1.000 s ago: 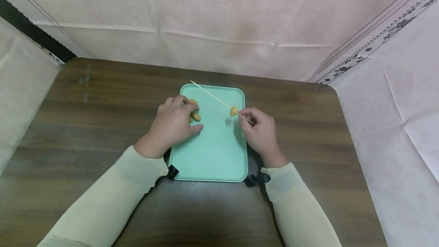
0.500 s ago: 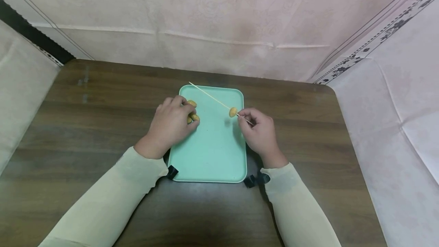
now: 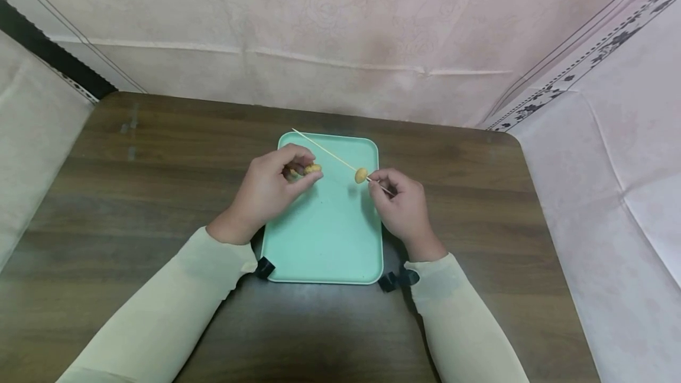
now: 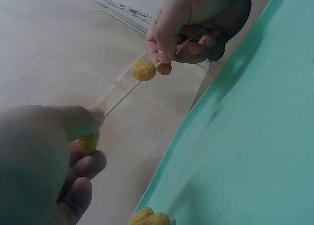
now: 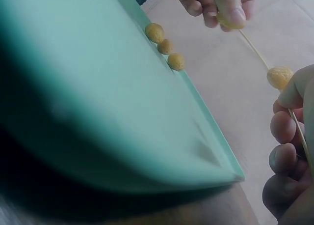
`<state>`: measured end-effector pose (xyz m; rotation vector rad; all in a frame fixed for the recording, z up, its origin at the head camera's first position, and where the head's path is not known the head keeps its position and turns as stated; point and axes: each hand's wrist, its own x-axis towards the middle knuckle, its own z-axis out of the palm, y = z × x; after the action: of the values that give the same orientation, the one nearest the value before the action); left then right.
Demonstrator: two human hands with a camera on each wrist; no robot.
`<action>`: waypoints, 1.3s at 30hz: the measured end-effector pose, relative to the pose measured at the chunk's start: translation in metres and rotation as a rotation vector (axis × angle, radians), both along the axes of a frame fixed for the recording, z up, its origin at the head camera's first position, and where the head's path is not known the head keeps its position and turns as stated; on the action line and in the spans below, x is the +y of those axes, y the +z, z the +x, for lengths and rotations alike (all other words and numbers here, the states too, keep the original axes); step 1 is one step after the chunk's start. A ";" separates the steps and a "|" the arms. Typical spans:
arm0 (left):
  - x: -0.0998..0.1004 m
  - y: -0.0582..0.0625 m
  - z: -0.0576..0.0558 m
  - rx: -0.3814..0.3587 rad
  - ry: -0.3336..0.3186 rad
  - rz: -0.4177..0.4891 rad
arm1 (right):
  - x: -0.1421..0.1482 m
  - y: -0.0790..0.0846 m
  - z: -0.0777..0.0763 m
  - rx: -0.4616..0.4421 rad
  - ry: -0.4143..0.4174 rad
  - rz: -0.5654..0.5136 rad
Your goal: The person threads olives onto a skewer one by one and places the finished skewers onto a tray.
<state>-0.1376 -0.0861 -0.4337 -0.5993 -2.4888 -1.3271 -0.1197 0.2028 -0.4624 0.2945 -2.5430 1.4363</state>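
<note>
My right hand [image 3: 402, 203] pinches a thin wooden skewer [image 3: 327, 150] near one end. A golden, wrinkled fried ball [image 3: 361, 175] is threaded on it, just ahead of the right fingertips. Between thumb and fingers my left hand [image 3: 266, 185] pinches a second fried ball [image 3: 313, 168]; the right wrist view shows this pinched ball [image 5: 230, 21] close to the skewer's far end. Whether it touches the tip, I cannot tell. Three more fried balls [image 5: 165, 46] lie in a row along the tray's edge, mostly hidden behind my left hand in the head view.
Under both hands lies a mint-green rectangular tray [image 3: 330, 241] with a low rim. It sits on a dark wooden table [image 3: 457, 312]. Pale patterned cloth [image 3: 340, 28] hangs behind the table and at its sides. Black straps [image 3: 265, 268] show at the wrists.
My left hand has picked up one fried ball from the group on the tray and turned toward the skewer. The right hand with the skewer has hardly moved.
</note>
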 end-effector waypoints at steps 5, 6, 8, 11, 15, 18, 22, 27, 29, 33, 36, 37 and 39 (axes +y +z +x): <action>-0.002 0.000 -0.001 0.036 0.024 0.060 | 0.000 0.000 0.000 0.007 0.008 -0.003; -0.002 0.001 -0.001 0.026 0.031 0.076 | -0.001 0.001 0.000 0.008 0.009 -0.002; -0.003 0.001 -0.002 -0.023 0.054 0.129 | -0.001 0.001 0.000 0.009 0.008 0.000; -0.006 0.000 -0.003 -0.149 0.106 0.235 | 0.000 0.000 0.000 0.008 0.010 -0.006; -0.012 -0.001 -0.008 -0.303 0.154 0.394 | 0.000 -0.001 0.000 0.006 0.015 -0.011; -0.015 -0.002 -0.012 -0.382 0.164 0.498 | 0.000 -0.001 0.001 0.009 0.019 -0.006; -0.018 -0.003 -0.014 -0.431 0.165 0.603 | 0.000 -0.001 0.001 0.013 0.026 -0.009; -0.021 -0.008 -0.016 -0.340 0.155 0.646 | 0.000 -0.002 0.002 -0.008 0.032 -0.016; -0.022 -0.010 -0.016 -0.295 0.172 0.631 | 0.000 -0.002 0.002 -0.017 0.036 -0.015; -0.023 -0.012 -0.017 -0.270 0.183 0.656 | 0.000 -0.003 0.002 -0.018 0.053 -0.010; -0.023 -0.011 -0.018 -0.279 0.170 0.709 | 0.000 -0.003 0.002 -0.009 0.066 -0.008; -0.023 -0.011 -0.019 -0.282 0.168 0.724 | -0.001 -0.004 0.002 -0.006 0.069 -0.007; -0.022 -0.010 -0.019 -0.285 0.174 0.740 | -0.001 -0.004 0.001 0.000 0.075 -0.007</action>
<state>-0.1568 -0.1086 -0.4440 -0.0220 -1.9291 -2.1871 -0.1183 0.2019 -0.4661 0.3934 -2.5520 1.4704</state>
